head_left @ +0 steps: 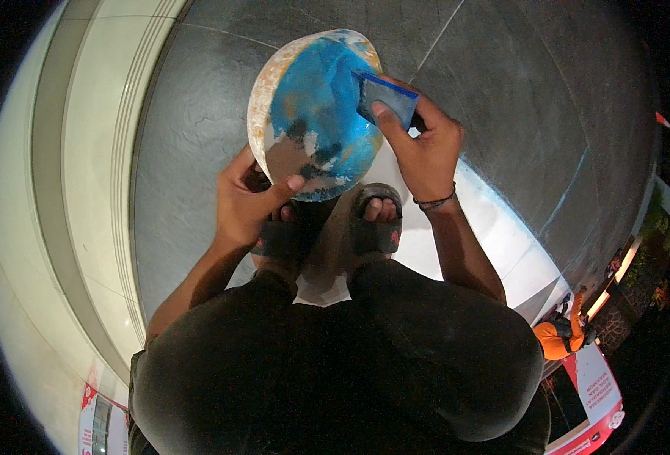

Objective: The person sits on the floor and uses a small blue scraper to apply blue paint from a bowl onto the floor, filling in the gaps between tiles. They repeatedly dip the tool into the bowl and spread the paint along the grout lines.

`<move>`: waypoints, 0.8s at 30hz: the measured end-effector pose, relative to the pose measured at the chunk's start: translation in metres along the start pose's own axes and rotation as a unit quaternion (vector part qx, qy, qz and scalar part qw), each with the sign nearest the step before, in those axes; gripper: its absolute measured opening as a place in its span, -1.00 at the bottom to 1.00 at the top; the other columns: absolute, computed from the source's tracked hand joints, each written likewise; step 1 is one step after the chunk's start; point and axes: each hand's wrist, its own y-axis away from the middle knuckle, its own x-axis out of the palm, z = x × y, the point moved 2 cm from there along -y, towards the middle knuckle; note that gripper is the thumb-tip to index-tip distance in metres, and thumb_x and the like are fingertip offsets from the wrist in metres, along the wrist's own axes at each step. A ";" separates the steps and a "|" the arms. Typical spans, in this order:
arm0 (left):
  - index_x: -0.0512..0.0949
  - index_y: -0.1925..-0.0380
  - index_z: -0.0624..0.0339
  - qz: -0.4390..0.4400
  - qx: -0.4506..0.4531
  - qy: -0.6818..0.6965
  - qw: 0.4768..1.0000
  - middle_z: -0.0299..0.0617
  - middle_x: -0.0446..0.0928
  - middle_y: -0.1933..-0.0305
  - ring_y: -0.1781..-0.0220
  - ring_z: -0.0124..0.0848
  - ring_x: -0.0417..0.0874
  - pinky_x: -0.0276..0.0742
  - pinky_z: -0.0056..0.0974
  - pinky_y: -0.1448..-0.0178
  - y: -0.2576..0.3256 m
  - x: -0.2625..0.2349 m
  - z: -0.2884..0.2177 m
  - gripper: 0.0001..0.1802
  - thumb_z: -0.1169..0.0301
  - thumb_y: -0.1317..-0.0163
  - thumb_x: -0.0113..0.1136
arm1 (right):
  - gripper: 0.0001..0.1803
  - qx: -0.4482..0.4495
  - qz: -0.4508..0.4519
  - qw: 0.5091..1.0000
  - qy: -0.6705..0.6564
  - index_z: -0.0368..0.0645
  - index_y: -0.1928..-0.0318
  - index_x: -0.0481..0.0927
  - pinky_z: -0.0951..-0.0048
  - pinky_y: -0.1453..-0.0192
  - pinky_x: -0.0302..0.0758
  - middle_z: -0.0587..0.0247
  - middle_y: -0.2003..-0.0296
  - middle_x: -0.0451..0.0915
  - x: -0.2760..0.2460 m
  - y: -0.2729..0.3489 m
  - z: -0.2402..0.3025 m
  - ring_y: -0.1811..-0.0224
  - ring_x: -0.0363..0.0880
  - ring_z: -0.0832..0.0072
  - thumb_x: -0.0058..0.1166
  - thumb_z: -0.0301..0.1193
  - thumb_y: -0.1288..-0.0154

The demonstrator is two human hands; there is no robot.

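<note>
Looks like mid-scrape: left hand (247,199) grips the round pan (316,114) by its rim, right hand (418,148) closed on blue scraper (384,97) inside it. Next prob needs another firm drag thru the blue paste.

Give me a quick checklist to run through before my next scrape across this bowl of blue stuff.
1. Left hand grips the bowl at its near rim, thumb over the edge: ok.
2. Right hand pinches the blue scraper firmly: ok.
3. Scraper edge touching the blue paste: ok.
4. Bowl held level: not ok, it tilts toward you.
5. Sandalled feet directly below the bowl, exposed to drips: not ok.
6. How thick the paste lies: cannot tell.
</note>
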 end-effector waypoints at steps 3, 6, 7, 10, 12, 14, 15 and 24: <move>0.47 -0.11 0.35 0.021 0.007 0.000 1.000 -0.14 0.61 0.05 0.02 -0.43 0.61 0.51 -0.27 -0.12 0.004 0.003 0.002 -0.42 0.44 -0.08 0.45 | -0.63 -0.041 -0.022 0.999 0.005 -0.13 0.01 0.67 0.44 0.31 0.56 0.07 0.38 0.68 0.004 0.000 0.007 0.41 0.66 0.48 0.31 -0.38 -0.14; 0.47 -0.12 0.36 0.038 0.027 0.016 0.999 -0.13 0.61 0.03 -0.01 -0.42 0.61 0.50 -0.26 -0.15 0.007 0.011 -0.005 -0.41 0.45 -0.08 0.45 | -0.62 -0.072 -0.024 0.995 0.058 -0.09 0.00 0.67 0.37 0.29 0.57 0.07 0.39 0.67 0.005 0.002 0.012 0.40 0.67 0.32 0.30 -0.39 -0.12; 0.47 -0.12 0.36 0.043 0.033 0.014 0.998 -0.13 0.61 0.02 -0.02 -0.41 0.61 0.50 -0.26 -0.16 0.007 0.012 -0.005 -0.41 0.45 -0.08 0.46 | -0.62 -0.090 -0.027 0.993 0.075 -0.08 0.00 0.67 0.35 0.28 0.57 0.07 0.40 0.67 0.006 0.002 0.013 0.39 0.67 0.27 0.29 -0.40 -0.11; 0.47 -0.12 0.36 0.058 0.041 0.022 0.997 -0.11 0.61 -0.01 -0.04 -0.40 0.60 0.49 -0.25 -0.18 0.008 0.013 -0.005 -0.40 0.44 -0.07 0.46 | -0.62 -0.116 -0.017 0.988 0.103 -0.06 0.00 0.66 0.31 0.23 0.58 0.06 0.40 0.66 0.012 0.003 0.013 0.36 0.66 0.17 0.28 -0.42 -0.11; 0.46 -0.13 0.35 0.065 0.039 0.018 0.997 -0.11 0.60 -0.02 -0.04 -0.40 0.60 0.49 -0.25 -0.19 0.008 0.013 -0.005 -0.39 0.44 -0.07 0.47 | -0.63 -0.102 -0.005 0.991 0.084 -0.07 0.00 0.65 0.32 0.21 0.57 0.06 0.39 0.66 0.018 0.006 0.012 0.35 0.67 0.20 0.28 -0.41 -0.12; 0.46 -0.14 0.35 0.072 0.033 -0.002 0.997 -0.12 0.60 -0.01 -0.05 -0.40 0.60 0.49 -0.25 -0.19 0.009 0.013 -0.004 -0.38 0.44 -0.06 0.47 | -0.64 -0.067 0.007 0.997 0.035 -0.08 0.00 0.64 0.35 0.20 0.56 0.08 0.37 0.67 0.022 0.010 0.011 0.34 0.68 0.31 0.28 -0.40 -0.14; 0.46 -0.14 0.34 0.058 0.031 -0.009 0.998 -0.12 0.61 0.00 -0.04 -0.40 0.61 0.49 -0.25 -0.18 0.009 0.011 -0.003 -0.38 0.42 -0.07 0.47 | -0.64 -0.018 0.035 0.999 -0.024 -0.11 0.00 0.63 0.38 0.19 0.56 0.10 0.35 0.68 0.022 0.011 0.012 0.33 0.67 0.37 0.29 -0.38 -0.16; 0.45 -0.14 0.30 -0.035 0.029 0.035 0.998 -0.13 0.60 0.06 0.08 -0.40 0.62 0.54 -0.26 -0.02 -0.001 -0.004 0.012 -0.40 0.26 -0.15 0.40 | -0.73 0.174 0.055 0.916 -0.359 -0.22 0.03 0.59 0.34 -0.09 0.52 0.18 0.12 0.67 -0.028 0.030 -0.014 0.07 0.63 0.45 0.20 -0.39 -0.31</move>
